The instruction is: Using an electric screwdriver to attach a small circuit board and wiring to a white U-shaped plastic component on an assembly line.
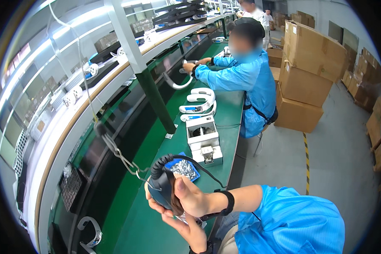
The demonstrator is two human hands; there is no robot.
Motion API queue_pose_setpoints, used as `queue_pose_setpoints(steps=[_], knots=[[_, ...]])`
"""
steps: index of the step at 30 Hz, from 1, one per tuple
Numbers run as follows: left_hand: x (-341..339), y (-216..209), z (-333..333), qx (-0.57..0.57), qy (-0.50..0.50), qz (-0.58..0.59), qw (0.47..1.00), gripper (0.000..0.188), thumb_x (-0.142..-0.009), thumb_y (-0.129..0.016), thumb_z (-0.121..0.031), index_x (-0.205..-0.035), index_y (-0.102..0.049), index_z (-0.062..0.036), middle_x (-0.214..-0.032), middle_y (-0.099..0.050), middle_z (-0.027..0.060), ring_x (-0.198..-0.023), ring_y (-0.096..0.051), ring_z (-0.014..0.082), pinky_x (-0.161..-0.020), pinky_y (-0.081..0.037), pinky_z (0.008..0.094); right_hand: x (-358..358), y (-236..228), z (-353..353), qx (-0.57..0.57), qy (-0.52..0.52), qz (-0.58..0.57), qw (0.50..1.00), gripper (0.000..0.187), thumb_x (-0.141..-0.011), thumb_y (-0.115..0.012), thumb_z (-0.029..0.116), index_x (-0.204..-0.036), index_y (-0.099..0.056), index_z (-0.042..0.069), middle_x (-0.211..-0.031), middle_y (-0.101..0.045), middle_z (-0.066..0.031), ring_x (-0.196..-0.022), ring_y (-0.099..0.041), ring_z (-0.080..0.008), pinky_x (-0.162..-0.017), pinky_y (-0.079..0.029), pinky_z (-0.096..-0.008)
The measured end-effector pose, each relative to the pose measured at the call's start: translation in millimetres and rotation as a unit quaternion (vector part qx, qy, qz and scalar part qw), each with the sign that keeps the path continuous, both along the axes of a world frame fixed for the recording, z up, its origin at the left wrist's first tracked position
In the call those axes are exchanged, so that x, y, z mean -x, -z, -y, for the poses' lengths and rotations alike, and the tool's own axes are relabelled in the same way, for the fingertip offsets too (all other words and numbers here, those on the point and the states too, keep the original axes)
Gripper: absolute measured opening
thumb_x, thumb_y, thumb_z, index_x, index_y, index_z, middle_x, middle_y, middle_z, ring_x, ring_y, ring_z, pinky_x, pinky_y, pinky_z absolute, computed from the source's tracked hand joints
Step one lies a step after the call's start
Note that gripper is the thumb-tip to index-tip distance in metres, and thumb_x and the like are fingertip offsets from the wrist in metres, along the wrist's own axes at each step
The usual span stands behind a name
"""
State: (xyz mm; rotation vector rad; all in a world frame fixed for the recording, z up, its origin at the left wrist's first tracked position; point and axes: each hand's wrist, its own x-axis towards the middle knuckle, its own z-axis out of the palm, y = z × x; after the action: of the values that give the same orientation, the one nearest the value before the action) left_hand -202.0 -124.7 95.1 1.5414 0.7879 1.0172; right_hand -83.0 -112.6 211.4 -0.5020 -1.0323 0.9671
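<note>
My right hand [187, 195] is wrapped round a dark electric screwdriver [160, 190] with a coiled black cord [160, 166] at its top. A metal hook [133, 168] on a hanging line meets the tool's upper end. Just below, my left hand [191, 232] has its fingers curled under the tool. Something small and shiny shows between the two hands, too covered to name. Behind the hands lies a blue tray [194, 174] of small metal parts. Beyond it stands a white box-shaped device [203, 142] with an open top.
Several white U-shaped pieces [201, 98] lie on the green bench [229, 131]. A co-worker in blue [254, 84] holds another one farther along. One more curved white piece [98, 233] sits at lower left. A green post [156, 99] rises beside the bench; stacked cartons [305, 80] stand right.
</note>
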Motion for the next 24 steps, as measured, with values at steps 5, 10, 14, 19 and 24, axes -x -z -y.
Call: queue_pose_setpoints(steps=[5,10,14,19,24], knots=[[20,-39,-8,0.184,0.035,0.037,0.982,0.017,-0.106,-0.058,-0.013,-0.112,-0.059,0.003,-0.088,-0.062,0.0068,-0.077,-0.059,0.0142,-0.073,-0.049,0.0286,-23,-3,24,-0.1,0.02,-0.113,0.988,0.086,-0.097,-0.029,0.081,-0.123,-0.052,0.003,-0.086,-0.065,-0.0119,-0.059,-0.056,-0.011,-0.057,-0.048,-0.0245],[77,-51,-62,0.263,0.041,0.061,0.962,0.026,-0.111,-0.048,-0.021,-0.115,-0.057,0.0023,-0.074,-0.058,0.0067,-0.06,-0.053,0.0149,-0.055,-0.044,0.0294,-62,12,35,-0.002,0.086,-0.147,0.985,0.087,-0.101,-0.019,0.079,-0.115,-0.053,0.001,-0.08,-0.063,-0.0171,-0.056,-0.058,-0.0167,-0.052,-0.049,-0.0301],[91,-53,-111,0.162,0.119,-0.065,0.977,0.024,-0.11,-0.052,-0.021,-0.112,-0.059,0.0023,-0.074,-0.06,0.0074,-0.062,-0.057,0.0171,-0.058,-0.046,0.0302,-77,46,42,0.096,0.106,0.054,0.988,0.056,-0.111,-0.036,0.055,-0.123,-0.055,0.004,-0.088,-0.064,-0.0065,-0.065,-0.055,-0.0074,-0.062,-0.046,-0.0219],[65,-49,-174,-0.124,0.083,-0.356,0.923,0.014,-0.098,-0.064,-0.012,-0.092,-0.061,-0.0004,-0.075,-0.07,0.0095,-0.079,-0.066,0.0258,-0.079,-0.044,0.0408,-68,69,38,0.082,0.05,0.062,0.993,0.059,-0.109,-0.042,0.058,-0.127,-0.054,0.003,-0.091,-0.061,-0.0033,-0.068,-0.053,-0.0064,-0.064,-0.045,-0.0208],[66,29,-277,-0.349,-0.02,-0.416,0.84,0.035,-0.09,-0.069,-0.006,-0.124,-0.063,-0.0003,-0.106,-0.069,0.0167,-0.102,-0.06,0.0377,-0.097,-0.041,0.0476,-68,82,33,0.07,0.085,0.07,0.991,0.055,-0.11,-0.049,0.049,-0.138,-0.051,0.003,-0.1,-0.058,-0.0019,-0.081,-0.052,-0.0071,-0.073,-0.047,-0.0236]])
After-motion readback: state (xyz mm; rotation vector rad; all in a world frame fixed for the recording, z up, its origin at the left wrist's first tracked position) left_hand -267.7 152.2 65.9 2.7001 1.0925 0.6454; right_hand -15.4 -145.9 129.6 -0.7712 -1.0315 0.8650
